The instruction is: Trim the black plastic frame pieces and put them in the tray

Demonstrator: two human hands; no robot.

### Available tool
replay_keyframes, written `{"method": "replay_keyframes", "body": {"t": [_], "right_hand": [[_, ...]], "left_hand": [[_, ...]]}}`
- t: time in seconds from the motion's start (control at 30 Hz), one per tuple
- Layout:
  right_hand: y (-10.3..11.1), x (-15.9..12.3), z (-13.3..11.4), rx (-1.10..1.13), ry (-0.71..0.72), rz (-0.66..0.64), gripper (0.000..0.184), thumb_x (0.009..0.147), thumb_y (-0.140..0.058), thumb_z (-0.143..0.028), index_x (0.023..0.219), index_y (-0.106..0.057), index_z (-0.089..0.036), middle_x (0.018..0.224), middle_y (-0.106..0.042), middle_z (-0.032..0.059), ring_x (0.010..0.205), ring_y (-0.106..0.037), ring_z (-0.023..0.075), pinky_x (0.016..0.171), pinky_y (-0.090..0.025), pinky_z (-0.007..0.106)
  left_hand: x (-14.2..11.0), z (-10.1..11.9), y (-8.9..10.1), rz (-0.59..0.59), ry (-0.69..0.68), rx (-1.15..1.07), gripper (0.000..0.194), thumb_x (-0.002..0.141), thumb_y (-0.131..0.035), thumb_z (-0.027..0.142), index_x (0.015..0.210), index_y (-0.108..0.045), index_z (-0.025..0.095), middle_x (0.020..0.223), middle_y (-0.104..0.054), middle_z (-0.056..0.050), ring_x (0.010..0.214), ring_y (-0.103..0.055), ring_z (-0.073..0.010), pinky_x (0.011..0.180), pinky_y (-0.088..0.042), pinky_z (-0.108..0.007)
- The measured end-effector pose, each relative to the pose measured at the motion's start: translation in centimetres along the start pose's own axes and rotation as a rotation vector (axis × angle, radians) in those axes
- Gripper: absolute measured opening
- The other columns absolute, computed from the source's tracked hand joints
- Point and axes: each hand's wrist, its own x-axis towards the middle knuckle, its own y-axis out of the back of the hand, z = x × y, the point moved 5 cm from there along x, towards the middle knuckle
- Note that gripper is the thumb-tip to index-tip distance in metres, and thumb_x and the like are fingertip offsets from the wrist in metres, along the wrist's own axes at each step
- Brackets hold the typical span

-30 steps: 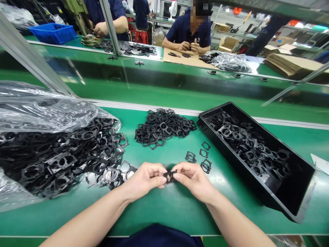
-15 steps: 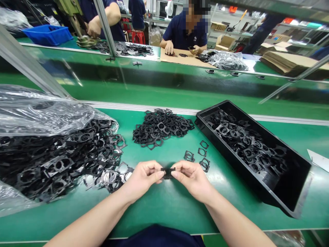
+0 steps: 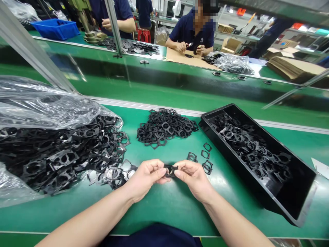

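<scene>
"What's the setting?"
"A glossy green workbench (image 3: pixel 159 212) in a workshop, a person (image 3: pixel 192 31) in navy beyond."
"Textures?"
"Crinkled clear plastic (image 3: pixel 51 109) partly covers flat, ring-holed black parts (image 3: pixel 64 157); right, a smooth black tray (image 3: pixel 244 176)."
"The hands?"
"Left hand (image 3: pixel 147 178) and right hand (image 3: pixel 195 178) pinch one small black piece (image 3: pixel 171 171) between them, left of the tray."

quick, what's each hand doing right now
Left hand: closed, pinching one end of a small black part.
Right hand: closed, pinching the other end of that part.
</scene>
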Motion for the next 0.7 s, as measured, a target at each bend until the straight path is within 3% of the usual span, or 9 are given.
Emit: {"method": "replay_keyframes", "body": {"t": [0.2, 0.4, 0.53, 0.7], "right_hand": [[-0.16, -0.05, -0.3, 0.005, -0.003, -0.009, 0.015, 0.074, -0.074, -0.027, 0.084, -0.07, -0.017, 0.074, -0.067, 0.0019, 0.067, -0.06, 0.0127, 0.066, -0.047, 0.025], [-0.38, -0.25, -0.71, -0.145, -0.066, -0.045, 0.024, 0.074, -0.073, -0.036, 0.08, -0.062, -0.015, 0.062, -0.056, -0.0014, 0.054, -0.05, 0.0103, 0.054, -0.04, 0.023], [-0.65, -0.38, -0.65, -0.148, -0.073, -0.078, 0.026, 0.074, -0.073, -0.036, 0.079, -0.058, -0.016, 0.063, -0.055, -0.0021, 0.054, -0.048, 0.0092, 0.053, -0.038, 0.022], [-0.59, -0.25, 0.03, -0.091, -0.08, -0.069, 0.026, 0.07, -0.077, -0.033, 0.078, -0.059, -0.016, 0.067, -0.06, -0.0005, 0.059, -0.055, 0.011, 0.06, -0.045, 0.024]], "left_hand": [[-0.04, 0.42, 0.03, 0.018, -0.138, 0.044, 0.027, 0.066, -0.077, 0.034, 0.067, -0.062, 0.012, 0.06, -0.061, 0.001, 0.058, -0.055, -0.0088, 0.057, -0.042, -0.02], [-0.4, 0.77, -0.03, 0.024, -0.2, 0.161, 0.024, 0.07, -0.074, 0.035, 0.07, -0.066, 0.012, 0.061, -0.065, -0.002, 0.058, -0.054, -0.0114, 0.058, -0.041, -0.023], [-0.33, 0.92, 0.06, 0.001, -0.148, 0.163, 0.026, 0.067, -0.075, 0.036, 0.067, -0.064, 0.013, 0.057, -0.063, 0.0, 0.055, -0.055, -0.0112, 0.057, -0.039, -0.022], [0.05, 0.8, 0.21, -0.039, -0.084, 0.183, 0.027, 0.069, -0.074, 0.037, 0.066, -0.064, 0.012, 0.062, -0.061, 0.0, 0.059, -0.053, -0.0102, 0.058, -0.041, -0.022]]}}
